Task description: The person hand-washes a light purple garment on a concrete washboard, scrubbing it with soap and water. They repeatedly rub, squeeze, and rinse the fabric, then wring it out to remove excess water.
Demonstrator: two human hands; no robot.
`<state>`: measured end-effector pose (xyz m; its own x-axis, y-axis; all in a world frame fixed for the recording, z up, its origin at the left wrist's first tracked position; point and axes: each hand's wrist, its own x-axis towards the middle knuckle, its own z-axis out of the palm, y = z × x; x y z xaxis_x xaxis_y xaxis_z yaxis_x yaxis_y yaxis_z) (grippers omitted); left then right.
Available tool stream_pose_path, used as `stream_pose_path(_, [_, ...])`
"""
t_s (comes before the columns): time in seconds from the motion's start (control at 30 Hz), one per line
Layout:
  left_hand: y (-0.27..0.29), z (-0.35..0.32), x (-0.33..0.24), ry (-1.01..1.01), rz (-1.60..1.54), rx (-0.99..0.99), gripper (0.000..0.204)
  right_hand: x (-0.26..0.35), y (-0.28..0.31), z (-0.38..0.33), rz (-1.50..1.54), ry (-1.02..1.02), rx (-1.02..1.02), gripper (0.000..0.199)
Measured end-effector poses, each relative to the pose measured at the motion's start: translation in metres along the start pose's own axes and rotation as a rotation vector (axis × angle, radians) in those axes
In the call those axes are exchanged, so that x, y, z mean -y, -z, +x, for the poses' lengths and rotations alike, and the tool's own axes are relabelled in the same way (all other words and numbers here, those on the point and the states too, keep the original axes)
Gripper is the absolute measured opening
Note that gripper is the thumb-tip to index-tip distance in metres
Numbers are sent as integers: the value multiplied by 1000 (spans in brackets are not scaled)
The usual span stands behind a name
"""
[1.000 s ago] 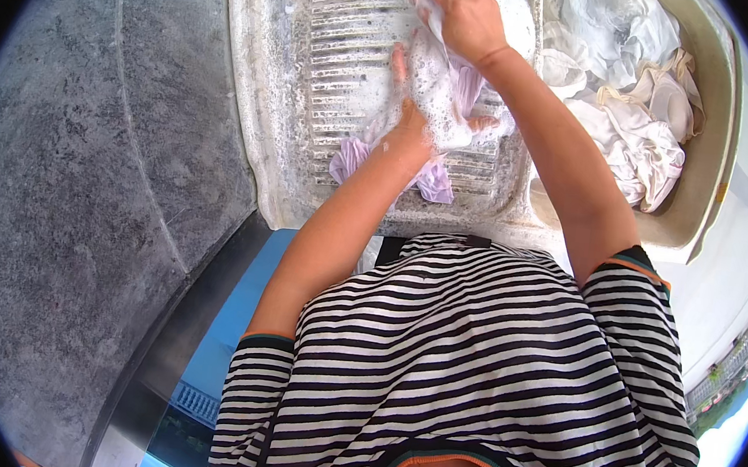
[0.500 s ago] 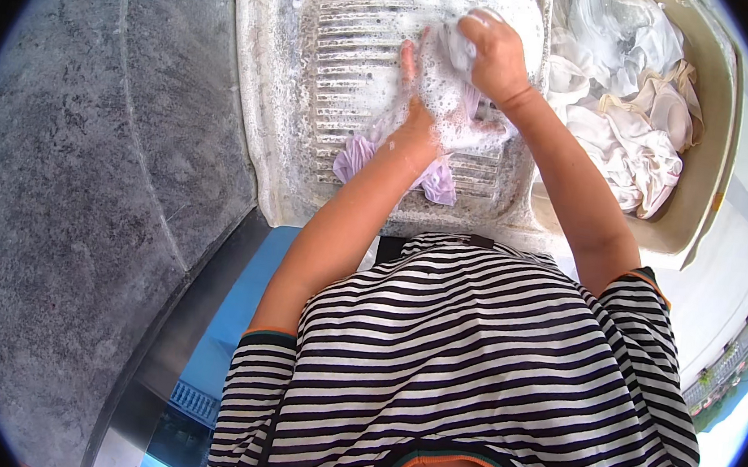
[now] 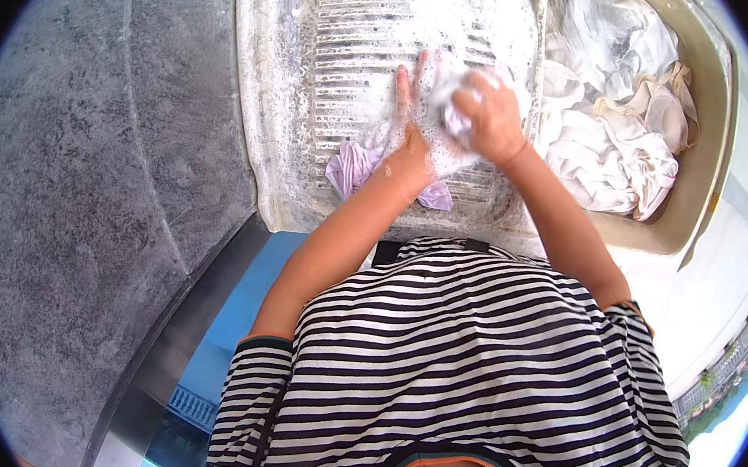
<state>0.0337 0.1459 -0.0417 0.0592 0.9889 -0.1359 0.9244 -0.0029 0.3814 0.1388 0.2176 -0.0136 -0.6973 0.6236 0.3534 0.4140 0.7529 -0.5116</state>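
Washboard: the pale, ribbed slab lies in front of me; its far end is cut off by the upper edge, and thick suds hide many of its ribs.
Lilac cloth: it lies on the near part of the washboard, crumpled, one end showing on each side of my left wrist; its middle is hidden under my forearm and the foam.
My left hand: I have it over the middle of the washboard, fingers apart, two fingertips pointing at the far end; lather covers most of the back, so I cannot tell how firmly the palm presses the cloth.
My right hand: my fist, blurred, is over the right half of the washboard, clamped on a sudsy wad of fabric; foam hides whether this wad and the lilac cloth are one piece.
Basin: to the right of the washboard, beige-walled, its far side cut off.
Laundry: white garments and a beige one heap in the basin, right of the washboard, too tangled to count.
Counter: mottled grey, left of the washboard.
Shirt: my black-and-white striped front blocks the view nearer than the washboard.
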Motion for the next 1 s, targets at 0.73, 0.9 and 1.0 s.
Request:
stream_pose_path(0.73, [13, 10, 3, -13, 79, -10, 101, -81, -50, 122, -216, -159, -36, 17])
stream_pose_path(0.9, [25, 15, -1, -16, 160, 125, 93, -20, 8, 26, -40, -301, 28, 22])
stream_pose_path(1.0, [-11, 19, 9, 60, -316, 69, 88, 12, 33, -12, 72, -171, 121, 22])
